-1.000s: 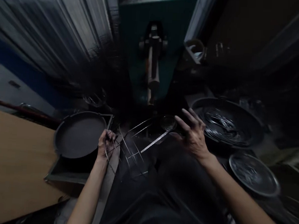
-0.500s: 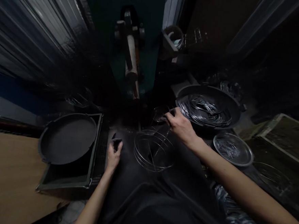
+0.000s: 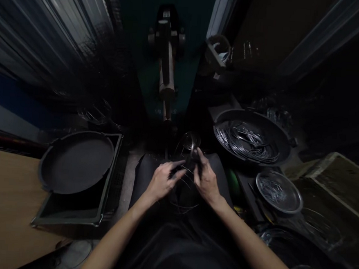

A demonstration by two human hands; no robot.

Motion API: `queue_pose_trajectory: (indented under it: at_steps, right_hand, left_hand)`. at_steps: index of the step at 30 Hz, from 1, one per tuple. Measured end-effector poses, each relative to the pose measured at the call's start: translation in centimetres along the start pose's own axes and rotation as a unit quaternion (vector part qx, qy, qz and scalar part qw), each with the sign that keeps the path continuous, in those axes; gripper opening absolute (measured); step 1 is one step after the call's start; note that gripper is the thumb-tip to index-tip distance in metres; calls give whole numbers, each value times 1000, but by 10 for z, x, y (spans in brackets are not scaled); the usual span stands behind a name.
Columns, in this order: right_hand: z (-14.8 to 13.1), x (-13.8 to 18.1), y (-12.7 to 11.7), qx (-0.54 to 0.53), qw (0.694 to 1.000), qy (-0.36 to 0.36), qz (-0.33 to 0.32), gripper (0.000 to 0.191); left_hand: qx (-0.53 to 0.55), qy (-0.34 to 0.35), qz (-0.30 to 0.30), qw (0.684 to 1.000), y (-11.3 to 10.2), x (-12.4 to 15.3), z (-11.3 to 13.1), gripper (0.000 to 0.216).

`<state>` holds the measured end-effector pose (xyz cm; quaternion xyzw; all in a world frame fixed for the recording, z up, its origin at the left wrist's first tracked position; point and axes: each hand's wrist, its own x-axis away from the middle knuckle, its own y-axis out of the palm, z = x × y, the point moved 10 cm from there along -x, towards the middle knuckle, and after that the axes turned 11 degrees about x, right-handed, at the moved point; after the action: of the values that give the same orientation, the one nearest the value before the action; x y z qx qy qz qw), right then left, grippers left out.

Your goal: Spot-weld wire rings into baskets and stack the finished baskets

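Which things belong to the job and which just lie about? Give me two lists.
Job, apparently:
wire frame at left hand and right hand
wires in right pan
short pieces in round tray

Seemingly just lying about:
left pan
crate under it
container at the back

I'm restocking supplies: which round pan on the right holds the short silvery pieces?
The small shiny-rimmed pan; the larger dark pan beyond it holds long curved wires instead.
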<state>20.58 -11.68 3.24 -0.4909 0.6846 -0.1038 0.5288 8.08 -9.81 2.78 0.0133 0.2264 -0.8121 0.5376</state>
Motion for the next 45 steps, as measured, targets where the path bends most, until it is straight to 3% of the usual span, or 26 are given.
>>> queue_pose_trajectory:
  at_steps: [3,7,11,14,17,19,21,24,27,30,34,37,40,45]
  right_hand:
    - [13,3,12,-69,993,69,-68,59]
    - [39,2,16,-229,945,225,-56,55]
    - [23,-6,53,-339,899,208,-184,33]
    - [44,-14,59,-356,886,254,-157,25]
    - [75,-10,65,-405,836,341,-142,23]
    - [79,-5,75,-435,802,363,-187,23]
    - [70,0,87,-449,777,359,-259,18]
    - [51,2,101,-452,749,344,-340,12]
    - [42,5,110,-438,727,351,-394,11]
    - [46,2,112,-393,742,336,-426,17]
    - [61,-21,102,-367,801,304,-362,23]
    - [75,-29,91,-365,822,323,-294,31]
    - [78,-19,84,-359,828,318,-291,34]
    - [79,10,77,-337,848,290,-287,31]
  left_hand:
    - [19,-29,-51,998,19,-6,-11,29]
    - [108,-84,-17,990,15,-11,-34,25]
    - [243,-145,-21,959,15,-17,-53,32]
    - [288,-179,-8,941,8,-23,-69,35]
    - [231,-181,-6,956,-4,-31,-84,33]
    - [147,-153,-15,977,-8,-39,-88,29]
    - [86,-119,-15,989,-9,-47,-85,27]
    - [80,-90,8,993,-11,-54,-78,28]
    - [42,-67,62,995,-25,-37,-71,28]
    - [-59,-33,88,994,-29,6,-69,28]
    - [-238,42,-36,970,33,54,-79,62]
    - [-328,67,-27,942,60,57,-95,60]
    - [-347,85,-3,934,58,46,-107,47]
    - [-337,89,-1,937,48,46,-116,45]
